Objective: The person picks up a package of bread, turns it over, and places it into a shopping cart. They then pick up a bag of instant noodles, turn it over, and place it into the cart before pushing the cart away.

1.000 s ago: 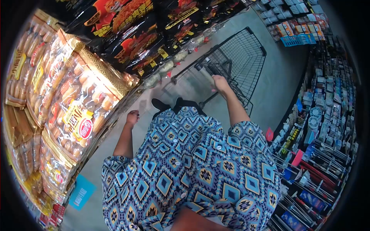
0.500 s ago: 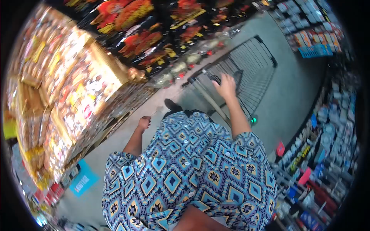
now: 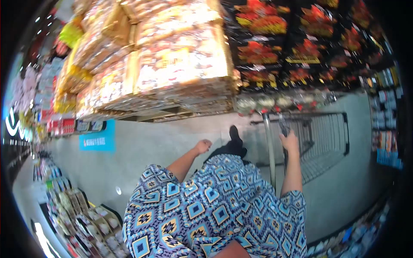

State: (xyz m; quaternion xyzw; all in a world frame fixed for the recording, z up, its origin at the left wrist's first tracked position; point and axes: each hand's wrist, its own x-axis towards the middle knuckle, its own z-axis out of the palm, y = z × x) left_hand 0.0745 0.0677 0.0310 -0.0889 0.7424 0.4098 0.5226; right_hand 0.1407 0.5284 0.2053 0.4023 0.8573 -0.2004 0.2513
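My right hand (image 3: pixel 291 141) is over the near end of a wire shopping cart (image 3: pixel 346 134), just past its pale handle bar (image 3: pixel 270 148). Its fingers are closed by a dark, narrow thing (image 3: pixel 284 124) that reaches beyond them; whether this is a cart part or a separate item I cannot tell. Hanging at my other side, my left hand (image 3: pixel 203 146) has its fingers loosely curled, with nothing visible in them. It is apart from the cart, above the floor near my dark shoe (image 3: pixel 234 133).
Stacked shiny packages (image 3: pixel 176 58) on a wooden pallet (image 3: pixel 167 114) stand ahead to the left. Black-and-red bags (image 3: pixel 262 53) line the display beyond the cart. A blue floor sign (image 3: pixel 98 136) lies left, with shelved goods (image 3: pixel 86 219) lower left.
My view has turned, so the stacked packages moved from the left towards the centre and the cart to the right. My right hand went from spread fingers to closed; my left hand stays curled.
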